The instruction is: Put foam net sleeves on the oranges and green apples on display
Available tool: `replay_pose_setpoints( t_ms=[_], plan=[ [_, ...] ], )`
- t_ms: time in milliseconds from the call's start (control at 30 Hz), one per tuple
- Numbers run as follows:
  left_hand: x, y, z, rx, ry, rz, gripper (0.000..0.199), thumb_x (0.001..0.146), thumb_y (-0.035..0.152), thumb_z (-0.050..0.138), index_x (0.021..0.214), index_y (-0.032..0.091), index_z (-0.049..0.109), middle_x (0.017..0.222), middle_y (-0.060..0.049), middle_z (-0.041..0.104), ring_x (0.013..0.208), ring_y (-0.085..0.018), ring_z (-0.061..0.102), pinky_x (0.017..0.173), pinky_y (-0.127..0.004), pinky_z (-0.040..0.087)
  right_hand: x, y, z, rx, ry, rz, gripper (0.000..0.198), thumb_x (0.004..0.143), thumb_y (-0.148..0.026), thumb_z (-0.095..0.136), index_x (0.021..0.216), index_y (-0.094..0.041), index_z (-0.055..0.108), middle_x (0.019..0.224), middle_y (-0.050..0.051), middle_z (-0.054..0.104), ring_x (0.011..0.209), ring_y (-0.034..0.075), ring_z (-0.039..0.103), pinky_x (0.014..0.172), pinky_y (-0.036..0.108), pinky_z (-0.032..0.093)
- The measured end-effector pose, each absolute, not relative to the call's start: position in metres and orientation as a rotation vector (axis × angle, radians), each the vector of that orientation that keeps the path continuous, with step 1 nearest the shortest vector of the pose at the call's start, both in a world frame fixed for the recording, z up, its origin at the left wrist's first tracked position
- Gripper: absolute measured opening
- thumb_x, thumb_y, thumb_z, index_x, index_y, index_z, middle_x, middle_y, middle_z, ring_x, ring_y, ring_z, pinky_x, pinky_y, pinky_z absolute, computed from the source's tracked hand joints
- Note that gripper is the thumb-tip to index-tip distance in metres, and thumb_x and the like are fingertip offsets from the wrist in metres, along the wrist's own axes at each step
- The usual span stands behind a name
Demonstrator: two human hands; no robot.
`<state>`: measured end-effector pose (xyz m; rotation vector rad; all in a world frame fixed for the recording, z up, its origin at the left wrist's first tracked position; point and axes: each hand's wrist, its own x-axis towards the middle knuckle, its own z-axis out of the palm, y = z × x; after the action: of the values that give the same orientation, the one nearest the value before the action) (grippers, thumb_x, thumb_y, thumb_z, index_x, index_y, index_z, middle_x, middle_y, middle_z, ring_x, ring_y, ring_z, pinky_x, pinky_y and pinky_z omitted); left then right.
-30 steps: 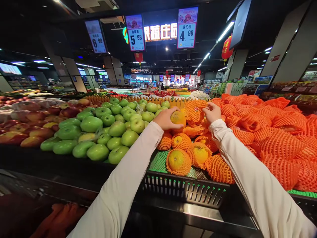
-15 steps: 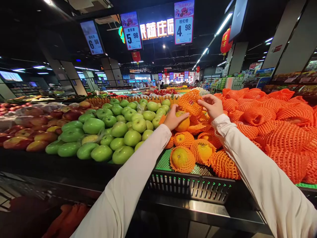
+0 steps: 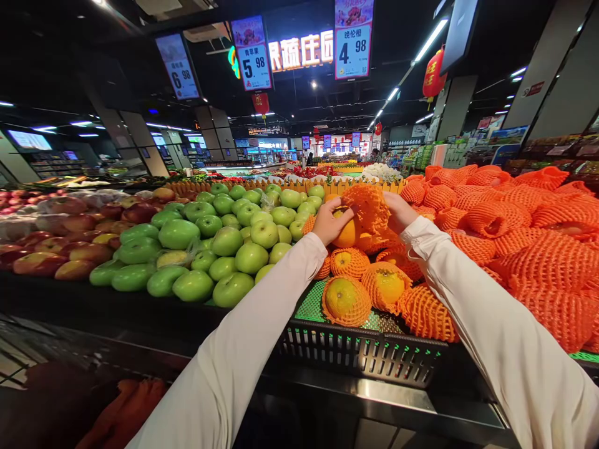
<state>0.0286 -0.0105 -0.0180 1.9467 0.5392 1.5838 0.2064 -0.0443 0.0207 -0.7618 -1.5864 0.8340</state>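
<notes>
My left hand [image 3: 329, 222] is closed round the side of a bare orange [image 3: 347, 232], thumb across its top. My right hand [image 3: 399, 212] grips an orange foam net [image 3: 367, 207], which is bunched beside and slightly above that orange; its fingertips are partly hidden behind the net. I cannot tell whether a fruit is inside this net. Below both hands lie several oranges in foam nets, among them a front orange [image 3: 341, 297] and another [image 3: 388, 284] beside it, on a green mat [image 3: 311, 304] in a black slotted basket [image 3: 365, 352].
Green apples [image 3: 226, 241] are heaped at the left, with red apples [image 3: 77, 246] beyond them. A large pile of fruit in red-orange foam nets [image 3: 538, 243] stands at the right. A metal ledge [image 3: 393, 396] runs along the front. Price screens [image 3: 353, 47] hang overhead.
My right hand has turned and dropped a little, and the foam net in it has lost its smooth shape and its sticker has gone from view. My left hand stays on the orange.
</notes>
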Motion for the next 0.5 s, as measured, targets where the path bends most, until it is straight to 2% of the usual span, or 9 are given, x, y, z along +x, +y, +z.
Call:
replay_pose_setpoints(
  t_ms=[67, 167, 267, 333, 433, 500],
  plan=[
    [0.027, -0.008, -0.018, 1.956, 0.576, 1.586, 0.032, 0.075, 0.047, 0.078, 0.083, 0.017, 0.070, 0.101, -0.009, 0.075, 0.101, -0.023, 0.067, 0.100, -0.039, 0.052, 0.204, -0.041, 0.016, -0.743, -1.656, 0.918, 0.056, 0.047, -0.065, 0.092, 0.078, -0.023, 0.071, 0.083, 0.001, 0.074, 0.080, 0.019, 0.067, 0.076, 0.035, 0.054],
    [0.026, -0.005, -0.017, 1.952, 0.581, 1.586, 0.031, 0.071, 0.043, 0.080, 0.073, 0.018, 0.062, 0.094, -0.008, 0.072, 0.098, -0.022, 0.065, 0.099, -0.038, 0.051, 0.205, -0.036, 0.013, -0.771, -1.655, 0.955, 0.053, 0.046, -0.055, 0.096, 0.075, -0.021, 0.068, 0.076, -0.001, 0.070, 0.067, 0.012, 0.060, 0.065, 0.028, 0.049],
    [0.025, -0.005, -0.017, 1.927, 0.558, 1.609, 0.028, 0.073, 0.038, 0.076, 0.072, 0.019, 0.057, 0.090, -0.005, 0.068, 0.094, -0.020, 0.063, 0.098, -0.036, 0.051, 0.213, -0.027, 0.014, -0.720, -1.483, 0.951, 0.056, 0.046, -0.057, 0.096, 0.069, -0.021, 0.061, 0.069, -0.004, 0.063, 0.058, 0.009, 0.052, 0.056, 0.026, 0.045],
    [0.026, -0.007, -0.017, 1.871, 0.588, 1.576, 0.022, 0.077, 0.036, 0.070, 0.075, 0.019, 0.055, 0.086, -0.001, 0.065, 0.090, -0.018, 0.063, 0.094, -0.033, 0.052, 0.220, -0.020, 0.017, -0.633, -1.334, 0.905, 0.058, 0.048, -0.061, 0.094, 0.070, -0.023, 0.056, 0.072, -0.004, 0.062, 0.062, 0.011, 0.057, 0.059, 0.027, 0.049],
    [0.026, -0.009, -0.018, 1.779, 0.654, 1.499, 0.015, 0.082, 0.034, 0.061, 0.079, 0.020, 0.055, 0.083, 0.000, 0.063, 0.086, -0.017, 0.063, 0.088, -0.032, 0.054, 0.226, -0.016, 0.021, -0.599, -1.229, 0.833, 0.056, 0.058, -0.068, 0.086, 0.073, -0.025, 0.052, 0.074, -0.001, 0.063, 0.071, 0.017, 0.064, 0.065, 0.033, 0.056],
    [0.026, -0.007, -0.019, 1.793, 0.676, 1.481, 0.016, 0.086, 0.036, 0.057, 0.081, 0.021, 0.055, 0.085, -0.002, 0.065, 0.088, -0.019, 0.065, 0.088, -0.034, 0.055, 0.223, -0.018, 0.022, -0.650, -1.270, 0.807, 0.053, 0.063, -0.069, 0.080, 0.074, -0.026, 0.052, 0.067, -0.001, 0.060, 0.067, 0.018, 0.063, 0.062, 0.035, 0.057]
  ],
)
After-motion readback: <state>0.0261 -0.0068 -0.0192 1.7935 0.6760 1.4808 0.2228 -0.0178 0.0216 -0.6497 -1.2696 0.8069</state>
